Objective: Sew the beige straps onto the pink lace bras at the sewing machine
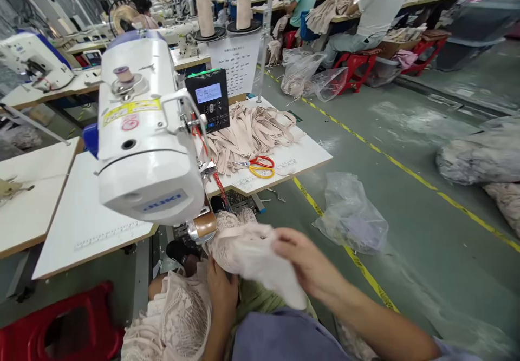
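Both my hands hold a pale pink lace garment piece (252, 255) just below the head of a white sewing machine (142, 133). My left hand (221, 290) grips the fabric from underneath, fingers closed. My right hand (309, 266) pinches the piece from the right side, fingers curled on it. More pink lace (174, 320) lies bunched on my lap to the left. The machine's foot area (203, 225) sits right above the fabric.
A pile of beige straps (252, 131) and red-and-yellow scissors (260, 166) lie on the white table (300, 158). A control panel (211, 98) stands behind. Plastic bags (349, 215) lie on the green floor. A red stool (57, 328) is lower left. Other people sit at far tables.
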`<state>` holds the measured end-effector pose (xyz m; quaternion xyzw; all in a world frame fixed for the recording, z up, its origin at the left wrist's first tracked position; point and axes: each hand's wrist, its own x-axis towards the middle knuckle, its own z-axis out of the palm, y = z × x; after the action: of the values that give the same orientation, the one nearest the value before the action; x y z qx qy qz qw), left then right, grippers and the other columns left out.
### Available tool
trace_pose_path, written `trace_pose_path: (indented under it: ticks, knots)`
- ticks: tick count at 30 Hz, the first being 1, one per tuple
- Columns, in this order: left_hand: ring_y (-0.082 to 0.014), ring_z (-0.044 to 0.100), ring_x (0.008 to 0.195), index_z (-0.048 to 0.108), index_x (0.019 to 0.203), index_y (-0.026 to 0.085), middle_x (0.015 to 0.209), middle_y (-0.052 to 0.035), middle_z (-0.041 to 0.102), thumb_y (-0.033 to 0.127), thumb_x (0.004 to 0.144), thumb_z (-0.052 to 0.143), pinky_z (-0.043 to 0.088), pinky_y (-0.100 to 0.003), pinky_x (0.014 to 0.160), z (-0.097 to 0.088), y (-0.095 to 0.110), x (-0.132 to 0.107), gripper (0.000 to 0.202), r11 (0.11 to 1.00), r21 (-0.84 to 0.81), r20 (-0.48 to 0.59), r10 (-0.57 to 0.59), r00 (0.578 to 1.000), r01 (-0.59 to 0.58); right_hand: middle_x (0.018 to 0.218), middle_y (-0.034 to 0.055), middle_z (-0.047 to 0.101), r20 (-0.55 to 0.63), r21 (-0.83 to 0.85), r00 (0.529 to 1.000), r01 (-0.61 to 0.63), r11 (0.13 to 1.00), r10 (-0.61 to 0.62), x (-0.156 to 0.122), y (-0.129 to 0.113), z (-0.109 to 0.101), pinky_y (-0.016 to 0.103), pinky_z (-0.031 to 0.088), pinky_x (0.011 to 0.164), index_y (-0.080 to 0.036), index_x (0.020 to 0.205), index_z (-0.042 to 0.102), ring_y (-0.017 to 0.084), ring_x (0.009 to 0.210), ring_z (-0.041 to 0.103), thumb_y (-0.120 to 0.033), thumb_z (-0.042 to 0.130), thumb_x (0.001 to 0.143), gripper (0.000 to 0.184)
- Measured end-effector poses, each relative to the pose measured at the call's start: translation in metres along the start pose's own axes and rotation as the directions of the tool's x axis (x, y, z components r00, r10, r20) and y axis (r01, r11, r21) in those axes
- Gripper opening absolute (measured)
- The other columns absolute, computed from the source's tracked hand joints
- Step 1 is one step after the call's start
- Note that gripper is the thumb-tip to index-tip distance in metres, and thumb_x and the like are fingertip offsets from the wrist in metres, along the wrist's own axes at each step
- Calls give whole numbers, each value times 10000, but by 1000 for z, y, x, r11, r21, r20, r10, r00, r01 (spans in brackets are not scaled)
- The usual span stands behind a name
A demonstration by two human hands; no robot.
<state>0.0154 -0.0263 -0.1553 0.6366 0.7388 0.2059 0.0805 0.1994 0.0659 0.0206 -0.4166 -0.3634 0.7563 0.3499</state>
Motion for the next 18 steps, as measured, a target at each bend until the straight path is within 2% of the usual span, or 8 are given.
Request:
trace_pose_path:
  ticks: [2,4,7,10,12,14,16,18]
  knots:
    - [-353,506,1285,554,1250,95,1320,-214,572,100,868,407,461,-519,1001,-3,-22,4,409,999,38,13,-32,999,32,742,67,697,-152,-58,988,14,998,-22,-6,-21,-34,293,512,550,-190,836,682,180,584,627,-508,791,661,379]
    - [-297,573,1209,637,1144,138,1219,-146,657,32,817,428,463,-448,1001,-17,-44,15,402,998,57,58,-18,998,14,729,90,702,-260,-125,964,25,992,-57,-2,-35,-72,315,525,535,-202,858,691,206,576,647,-507,775,675,366]
    - [-205,669,937,668,1116,228,1019,-51,724,30,798,488,513,-316,824,-48,-72,43,416,997,78,125,13,992,-23,733,94,703,-377,-275,912,58,960,-163,27,-38,-126,322,532,524,-222,890,685,216,579,659,-531,708,728,349]
    - [-240,595,1098,636,1162,193,1155,-94,661,144,901,504,453,-400,949,-66,-83,73,296,989,145,55,-24,998,16,763,86,705,-438,-567,855,-22,823,-279,72,-24,-163,341,546,576,-206,915,652,217,615,664,-576,617,770,400]
    - [-264,536,1188,592,1203,161,1283,-112,582,231,934,530,417,-478,1005,-61,-77,82,285,979,189,-11,-68,998,69,809,112,705,-432,-658,855,-81,748,-287,100,-10,-176,378,551,664,-172,927,638,241,697,678,-583,583,783,440]
    - [-260,543,1178,571,1226,163,1308,-103,561,247,932,560,440,-495,990,-41,-61,78,306,973,212,-26,-85,996,89,893,176,699,-415,-721,867,-128,681,-276,122,7,-180,438,527,787,-123,946,639,302,852,679,-569,590,778,479]
    - [-254,562,1158,565,1254,183,1285,-94,579,213,925,571,463,-488,976,-16,-41,65,330,975,216,14,-61,998,57,1041,265,662,-375,-792,887,-156,590,-269,136,27,-173,508,453,921,-64,1022,635,383,1057,616,-537,644,747,547]
    - [-296,504,1251,526,1317,193,1369,-108,525,223,903,611,413,-555,1034,7,-25,51,423,978,207,52,-32,998,21,1241,327,564,-276,-864,927,-123,487,-255,145,50,-157,542,344,1038,-22,1177,587,427,1243,483,-509,702,707,686]
